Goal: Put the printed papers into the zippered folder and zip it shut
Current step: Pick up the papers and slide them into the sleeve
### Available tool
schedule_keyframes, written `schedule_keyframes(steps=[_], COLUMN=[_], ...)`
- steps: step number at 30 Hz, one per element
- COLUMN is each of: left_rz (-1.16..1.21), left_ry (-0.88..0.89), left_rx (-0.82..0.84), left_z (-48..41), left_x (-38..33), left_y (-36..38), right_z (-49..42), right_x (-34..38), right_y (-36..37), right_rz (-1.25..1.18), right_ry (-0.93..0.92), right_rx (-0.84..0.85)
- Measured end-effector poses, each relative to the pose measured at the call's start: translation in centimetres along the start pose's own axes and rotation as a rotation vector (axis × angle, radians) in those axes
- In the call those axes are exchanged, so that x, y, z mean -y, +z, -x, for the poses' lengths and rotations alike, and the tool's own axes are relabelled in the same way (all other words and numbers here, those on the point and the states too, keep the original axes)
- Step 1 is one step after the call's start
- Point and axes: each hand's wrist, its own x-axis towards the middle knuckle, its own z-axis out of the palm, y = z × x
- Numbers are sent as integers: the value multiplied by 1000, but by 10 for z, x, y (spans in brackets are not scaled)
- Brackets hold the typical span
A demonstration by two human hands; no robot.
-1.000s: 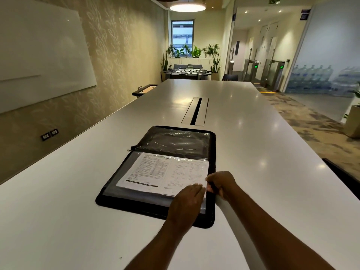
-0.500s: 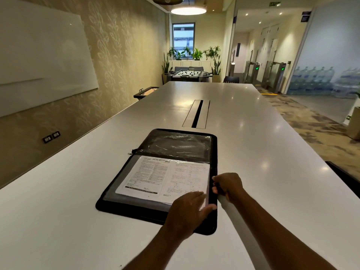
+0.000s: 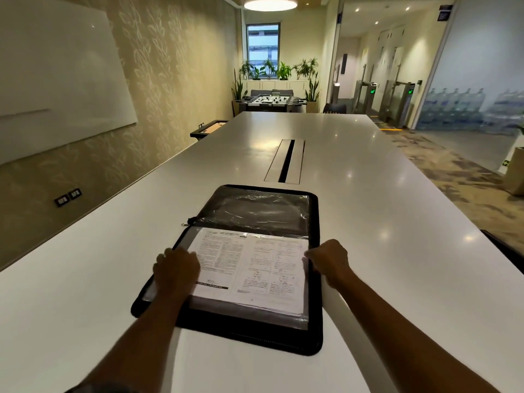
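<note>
The left hand (image 3: 176, 270) lies curled, knuckles up, on the papers' (image 3: 249, 268) left edge; the right hand (image 3: 329, 260) grips the open folder's (image 3: 226, 327) right rim, fingers closed. Both forearms reach in from the bottom. The folder lies at lower centre on the table (image 3: 368, 194), a cable slot (image 3: 285, 160) beyond.

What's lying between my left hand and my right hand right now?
In the head view, the printed papers lie between the left hand and the right hand, resting on the near half of the open zippered folder.
</note>
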Motion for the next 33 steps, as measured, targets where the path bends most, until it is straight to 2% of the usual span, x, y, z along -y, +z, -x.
schedule_keyframes(steps=[3, 7, 11, 14, 17, 19, 22, 24, 28, 31, 33], left_rz=[-7, -104, -35, -33, 19, 45, 100, 51, -117, -125, -97], left_ry=[0, 23, -51, 4, 96, 84, 28, 65, 141, 146, 116], left_rx=[37, -8, -36, -30, 3, 17, 34, 76, 165, 151, 108], left_z=[-2, 8, 30, 37, 39, 43, 52, 61, 83, 91, 94], left_x=[8, 6, -5, -9, -4, -6, -15, -24, -43, -52, -51], left_y=[8, 6, 3, 1, 4, 3, -2, -7, -12, -14, -13], right_z=[-2, -3, -2, 17, 44, 54, 48, 37, 13, 11, 19], right_x=[5, 12, 21, 14, -10, -20, -14, -5, 3, -10, -29], right_y=[8, 14, 6, 6, 12, 15, 10, 2, -23, -33, -31], right_rz=[75, 212, 330, 413, 501, 545, 432, 442, 454, 530, 585], right_ry=[-62, -117, -155, -206, -165, -111, -61, -86, -75, -91, -62], right_rx=[21, 30, 12, 17, 74, 100, 120, 142, 111, 24, 36])
